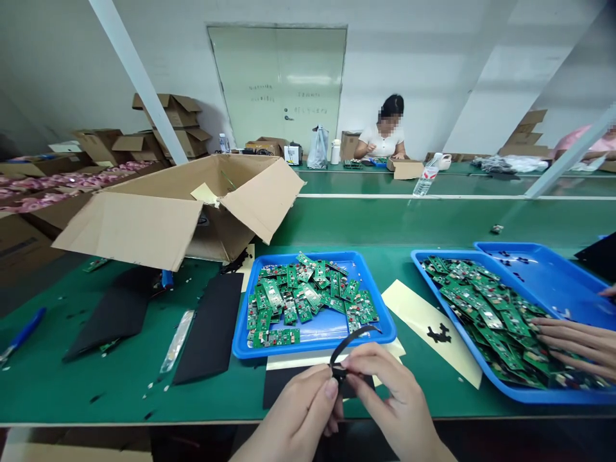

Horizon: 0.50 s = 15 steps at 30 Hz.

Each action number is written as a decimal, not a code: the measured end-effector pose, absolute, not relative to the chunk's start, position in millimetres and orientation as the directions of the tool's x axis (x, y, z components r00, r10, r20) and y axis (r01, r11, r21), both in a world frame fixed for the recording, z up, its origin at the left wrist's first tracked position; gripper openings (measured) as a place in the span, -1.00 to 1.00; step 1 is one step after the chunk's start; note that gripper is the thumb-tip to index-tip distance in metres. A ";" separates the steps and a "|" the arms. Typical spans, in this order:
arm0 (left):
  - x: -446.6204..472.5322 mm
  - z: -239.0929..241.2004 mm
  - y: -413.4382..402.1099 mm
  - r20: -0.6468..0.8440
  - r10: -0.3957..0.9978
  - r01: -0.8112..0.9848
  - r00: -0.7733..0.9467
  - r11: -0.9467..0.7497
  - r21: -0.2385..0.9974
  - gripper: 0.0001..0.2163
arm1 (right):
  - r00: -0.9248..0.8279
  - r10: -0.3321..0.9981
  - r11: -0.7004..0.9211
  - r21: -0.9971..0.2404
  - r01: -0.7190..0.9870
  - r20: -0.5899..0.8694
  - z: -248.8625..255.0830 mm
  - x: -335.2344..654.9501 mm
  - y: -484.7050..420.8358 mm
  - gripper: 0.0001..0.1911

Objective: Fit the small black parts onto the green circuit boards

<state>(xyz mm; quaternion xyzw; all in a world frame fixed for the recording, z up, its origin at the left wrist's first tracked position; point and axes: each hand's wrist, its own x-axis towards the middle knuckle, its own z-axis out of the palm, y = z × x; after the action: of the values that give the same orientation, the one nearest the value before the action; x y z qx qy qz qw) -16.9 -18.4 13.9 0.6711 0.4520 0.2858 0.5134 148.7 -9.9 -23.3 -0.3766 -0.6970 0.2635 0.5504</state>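
Observation:
At the table's front edge, my left hand (308, 404) pinches a narrow black strip (342, 346), whose free end curls up and right over the tray rim. My right hand (389, 394) closes thumb and finger on the same strip, close to the left fingertips. A small dark piece sits between the fingers, too covered to make out. Just beyond is a blue tray (387, 333) with a heap of green circuit boards (308, 295). Below the tray, partly behind my hands, lies a black sheet (283, 385) over pale yellow paper (308, 361).
A second blue tray (418, 258) full of boards stands right, with a co-worker's hand (572, 343) on them. Between the trays, yellow paper (409, 301) carries small black pieces (439, 333). An open cardboard box (139, 224), black sheets (212, 327) and blue-handled pliers (26, 330) occupy the left.

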 end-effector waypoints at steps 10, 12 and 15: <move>-33.8 2.7 -8.3 0.304 0.823 0.451 0.479 -0.529 0.719 -0.60 | -0.171 0.973 0.135 -0.982 -0.136 0.157 -31.9 161.7 -4.5 -0.70; -31.3 -3.2 -4.9 0.509 0.741 0.503 0.438 -0.672 0.544 -0.63 | -0.345 0.937 -0.046 -0.961 -0.272 0.052 -27.4 162.1 -6.8 -0.50; -29.5 -5.3 -2.0 0.675 0.605 0.563 0.423 -0.759 0.327 -0.69 | -0.513 0.857 -0.233 -0.923 -0.306 -0.047 -15.3 159.4 -13.8 -0.48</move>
<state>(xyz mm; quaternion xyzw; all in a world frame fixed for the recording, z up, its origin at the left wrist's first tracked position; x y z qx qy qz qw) -29.5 -2.0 -5.3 0.8431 0.3464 0.4107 0.0251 159.4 -13.8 -15.3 -0.2909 -0.4738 0.7295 0.3985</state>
